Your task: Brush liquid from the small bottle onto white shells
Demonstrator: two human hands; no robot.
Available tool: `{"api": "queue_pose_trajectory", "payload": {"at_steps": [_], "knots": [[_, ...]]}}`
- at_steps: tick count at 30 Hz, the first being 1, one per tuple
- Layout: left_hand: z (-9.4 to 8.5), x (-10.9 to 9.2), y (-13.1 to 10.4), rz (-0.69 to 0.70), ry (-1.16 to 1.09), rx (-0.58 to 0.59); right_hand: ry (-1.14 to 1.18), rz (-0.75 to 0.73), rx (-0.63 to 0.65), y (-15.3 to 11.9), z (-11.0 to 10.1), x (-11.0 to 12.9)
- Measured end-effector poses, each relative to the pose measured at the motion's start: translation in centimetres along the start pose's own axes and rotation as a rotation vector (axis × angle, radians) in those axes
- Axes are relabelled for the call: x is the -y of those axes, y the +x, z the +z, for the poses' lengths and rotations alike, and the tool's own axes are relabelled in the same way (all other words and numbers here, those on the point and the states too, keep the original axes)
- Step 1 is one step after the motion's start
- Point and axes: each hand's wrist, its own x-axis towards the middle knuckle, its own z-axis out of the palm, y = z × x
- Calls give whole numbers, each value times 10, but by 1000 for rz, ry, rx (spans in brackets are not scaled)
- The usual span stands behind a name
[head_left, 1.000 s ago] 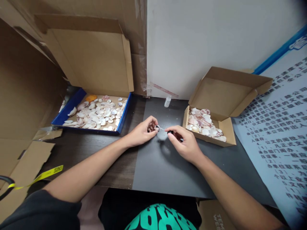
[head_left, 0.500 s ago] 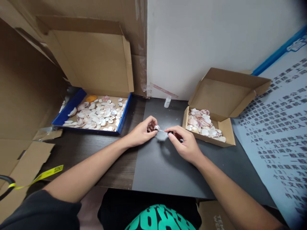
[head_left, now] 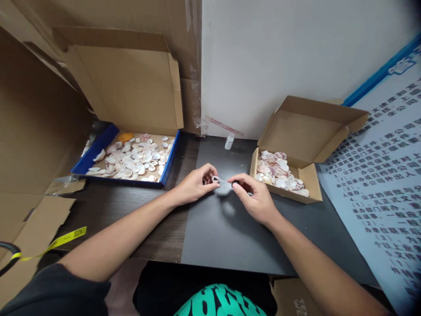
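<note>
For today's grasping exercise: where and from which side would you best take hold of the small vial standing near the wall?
Probably the small vial is best pinched around its narrow body from above or from the front: it stands upright and alone on the dark mat, with the wall right behind it.

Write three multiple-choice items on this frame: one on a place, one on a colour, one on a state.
1. Where is the small bottle?
A. by the wall
B. inside the tray
C. in the left hand

2. What colour is the rim of the tray of shells?
A. red
B. blue
C. green

3. How is the box on the right?
A. taped shut
B. open
C. upside down

A: it stands on the mat at the wall.
B: the rim is blue.
B: its lid is up, shells showing.
</note>
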Motion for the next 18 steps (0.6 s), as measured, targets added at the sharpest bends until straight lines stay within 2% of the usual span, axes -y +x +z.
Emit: {"api": "queue_pose_trajectory", "payload": {"at_steps": [3, 7, 11, 15, 18], "knots": [[0, -2, -1, 1, -34, 5, -13, 2, -67, 0, -1, 0], [0, -1, -1, 6, -13, 8, -6, -35, -12, 0, -1, 0], [0, 2, 0, 25, 5, -1, -38, -22, -77, 1, -1, -2], [1, 0, 0, 5, -88, 6, -40, -52, -23, 1, 0, -3], [2, -2, 0, -32, -180, 23, -62, -35, -61, 0, 0, -3]]}}
